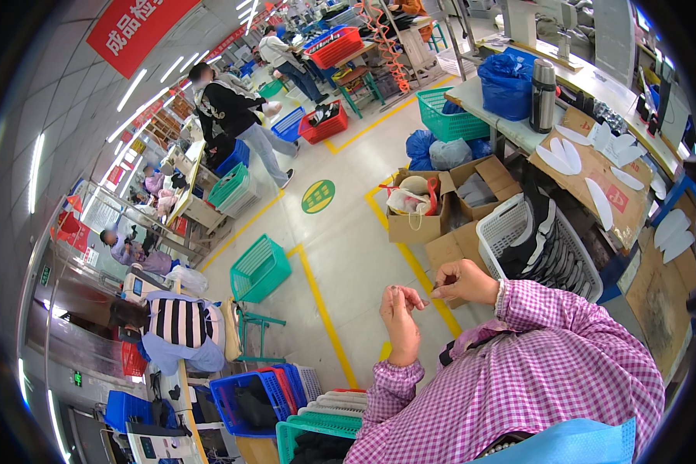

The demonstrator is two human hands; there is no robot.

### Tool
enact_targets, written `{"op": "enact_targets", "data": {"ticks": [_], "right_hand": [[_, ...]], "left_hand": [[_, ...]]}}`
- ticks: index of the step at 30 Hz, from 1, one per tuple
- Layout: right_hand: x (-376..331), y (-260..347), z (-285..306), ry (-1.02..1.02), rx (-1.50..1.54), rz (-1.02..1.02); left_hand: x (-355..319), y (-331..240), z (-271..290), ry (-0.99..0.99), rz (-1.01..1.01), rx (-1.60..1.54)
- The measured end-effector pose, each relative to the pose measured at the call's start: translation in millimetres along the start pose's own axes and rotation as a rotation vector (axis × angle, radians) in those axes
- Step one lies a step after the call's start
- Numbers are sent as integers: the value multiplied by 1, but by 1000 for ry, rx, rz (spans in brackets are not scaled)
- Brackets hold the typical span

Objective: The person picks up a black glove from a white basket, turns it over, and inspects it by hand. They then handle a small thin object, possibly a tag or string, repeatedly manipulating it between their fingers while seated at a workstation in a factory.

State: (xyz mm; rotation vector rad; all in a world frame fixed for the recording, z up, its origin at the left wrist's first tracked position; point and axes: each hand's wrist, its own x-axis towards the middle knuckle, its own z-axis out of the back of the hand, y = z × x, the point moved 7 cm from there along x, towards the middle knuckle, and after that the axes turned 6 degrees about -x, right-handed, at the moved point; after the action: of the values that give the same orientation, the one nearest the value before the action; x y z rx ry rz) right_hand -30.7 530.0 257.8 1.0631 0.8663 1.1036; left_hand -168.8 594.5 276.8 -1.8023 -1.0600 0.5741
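My left hand [402,323] is raised in front of my chest with its fingers bent and fingertips pressed together. Close beside it, my right hand [470,281] pinches thumb against fingers. The fingertips of both hands almost meet, and anything between them is too small to make out. Purple-and-white checked sleeves [553,313] cover both forearms. Just beyond my right hand stands a white plastic basket [491,232] filled with stacked black and grey shoe-like pieces [545,243]. An open cardboard box [448,249] lies behind the hands.
At the right, a workbench [472,97] carries a steel flask [543,97], a blue bag [506,83] and white sole-shaped pieces [558,157] on cardboard. A green basket [261,267] sits on the floor at left. Blue crates [247,406] stand lower left. Co-workers [232,116] are farther off.
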Motion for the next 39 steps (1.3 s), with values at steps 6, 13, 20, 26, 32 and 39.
{"op": "enact_targets", "data": {"ticks": [6, 13, 20, 26, 32, 39], "right_hand": [[-4, -6, -9, 103, 66, -138], [7, 5, -38, 194, 554, -39], [4, 42, -49, 362, 1047, -163], [-12, 112, -8, 214, 272, 649], [35, 11, -25, 33, -823, 470], [46, -25, 36, 175, 877, 64]], "left_hand": [[-4, 5, 3, 41, 8, 4], [-20, -30, -34, 127, -648, 767], [42, 27, 13, 157, -518, 1106], [34, 81, 96, -431, 298, -317], [18, 36, 3, 82, 326, -777], [20, -83, 0, 223, -311, -105]]}}
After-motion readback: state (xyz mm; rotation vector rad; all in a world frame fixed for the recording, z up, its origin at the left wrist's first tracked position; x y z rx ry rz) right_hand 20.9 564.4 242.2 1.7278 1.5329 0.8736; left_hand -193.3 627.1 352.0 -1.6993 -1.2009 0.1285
